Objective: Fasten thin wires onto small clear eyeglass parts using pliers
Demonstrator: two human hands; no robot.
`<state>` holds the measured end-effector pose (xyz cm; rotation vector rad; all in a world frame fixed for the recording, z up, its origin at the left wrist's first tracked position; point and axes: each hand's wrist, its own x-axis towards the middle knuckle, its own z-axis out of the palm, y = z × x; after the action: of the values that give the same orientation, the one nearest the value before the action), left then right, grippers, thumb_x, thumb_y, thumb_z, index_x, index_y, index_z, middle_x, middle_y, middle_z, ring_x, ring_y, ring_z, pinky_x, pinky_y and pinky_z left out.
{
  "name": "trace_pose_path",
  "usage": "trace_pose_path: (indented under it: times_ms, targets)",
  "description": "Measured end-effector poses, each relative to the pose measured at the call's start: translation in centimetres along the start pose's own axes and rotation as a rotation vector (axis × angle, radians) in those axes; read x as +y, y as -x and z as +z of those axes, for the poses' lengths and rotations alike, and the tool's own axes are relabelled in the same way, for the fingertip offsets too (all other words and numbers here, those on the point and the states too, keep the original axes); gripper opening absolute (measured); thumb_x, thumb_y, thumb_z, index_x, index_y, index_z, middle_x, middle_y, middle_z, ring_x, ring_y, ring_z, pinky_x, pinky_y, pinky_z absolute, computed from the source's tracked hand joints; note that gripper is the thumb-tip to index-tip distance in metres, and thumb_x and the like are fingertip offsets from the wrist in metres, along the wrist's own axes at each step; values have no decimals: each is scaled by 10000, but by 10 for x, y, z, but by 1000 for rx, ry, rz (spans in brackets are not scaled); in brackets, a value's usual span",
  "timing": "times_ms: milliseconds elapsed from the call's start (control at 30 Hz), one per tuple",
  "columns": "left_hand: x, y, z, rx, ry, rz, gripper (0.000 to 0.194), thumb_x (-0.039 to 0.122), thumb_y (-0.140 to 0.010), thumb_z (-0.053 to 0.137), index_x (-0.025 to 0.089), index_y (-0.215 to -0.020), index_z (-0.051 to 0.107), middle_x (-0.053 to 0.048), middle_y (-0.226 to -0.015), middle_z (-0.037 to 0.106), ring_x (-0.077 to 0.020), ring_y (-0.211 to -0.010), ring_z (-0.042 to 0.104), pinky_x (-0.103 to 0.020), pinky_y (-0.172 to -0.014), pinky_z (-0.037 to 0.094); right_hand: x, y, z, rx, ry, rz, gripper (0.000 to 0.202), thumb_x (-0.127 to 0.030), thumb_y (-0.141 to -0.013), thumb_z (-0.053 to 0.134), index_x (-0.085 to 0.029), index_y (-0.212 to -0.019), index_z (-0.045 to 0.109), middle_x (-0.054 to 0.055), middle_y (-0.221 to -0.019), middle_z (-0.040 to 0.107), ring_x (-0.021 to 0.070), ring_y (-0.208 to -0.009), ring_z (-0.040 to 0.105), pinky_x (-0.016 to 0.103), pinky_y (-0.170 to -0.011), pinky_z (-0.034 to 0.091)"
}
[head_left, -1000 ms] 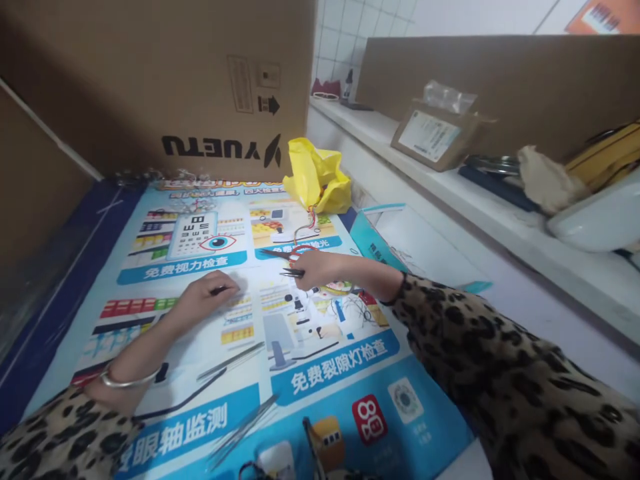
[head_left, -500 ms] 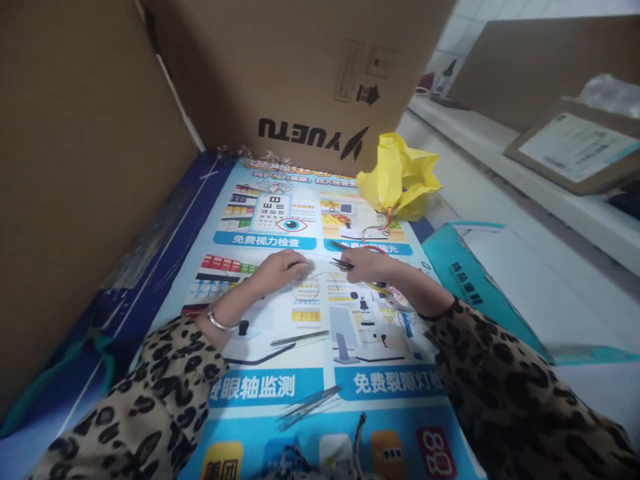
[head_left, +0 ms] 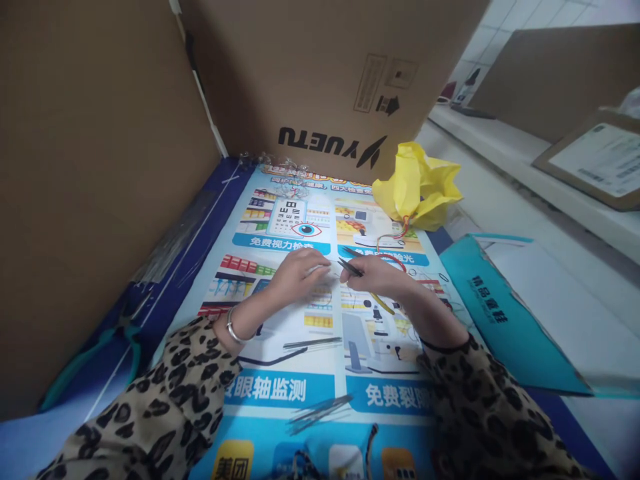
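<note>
My left hand [head_left: 300, 275] is closed in a pinch over the middle of the printed poster [head_left: 280, 417]. Whatever its fingertips hold is too fine to make out. Close by on the right, my right hand [head_left: 375, 275] is wrapped around a dark two-pointed hand tool [head_left: 351, 268]. Its tips are apart and point toward my left fingers, and a curved yellow handle shows below the palm. Bundles of thin metal wires [head_left: 320, 410] lie on the poster nearer to me. Beyond my right hand sits a crumpled yellow paper piece [head_left: 407, 183] with coloured wires at its base.
Tall cardboard panels [head_left: 320, 73] stand at the back and left. Teal-handled pliers [head_left: 133, 333] lie at left beside a clear packet of wires [head_left: 175, 233]. A torn teal box [head_left: 480, 300] is on the right, below a white ledge [head_left: 495, 137] with a labelled parcel.
My view has shifted, so the scene sits slightly lower and further right. My hands have come closer together, with the left fingertips now near the tool's tips.
</note>
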<state>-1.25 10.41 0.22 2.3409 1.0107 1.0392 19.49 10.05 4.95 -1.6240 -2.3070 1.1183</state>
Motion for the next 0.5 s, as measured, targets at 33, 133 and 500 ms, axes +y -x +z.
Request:
trace_pose_path:
  times_ms: [33,133,500]
  targets:
    - [6,0,-1,-46,21,16,229,301,-857,447,197,-919,642,-50,-911,647,-165,-905,558,-305,-832,403,-2,-1,2,6,-4,-27,191,-270,-648,495,-185,-778,606,-40,-637,542,99,-594,480,197,-517,343]
    - [16,0,-2,-153,35,17,219,288,-867,434,215,-915,635,-22,-892,670,-150,-847,585,-274,-775,407,-8,-1,6,25,5,-69,169,-331,-666,505,-177,-690,570,-49,-585,476,90,-574,431,195,-498,314]
    - [9,-3,-9,-183,-237,-108,159,239,-836,448,181,-796,590,-32,-782,618,-169,-771,544,-283,-702,384,-4,-2,11,38,-203,-69,163,-313,-680,505,-177,-734,577,-29,-645,525,104,-613,469,213,-568,372]
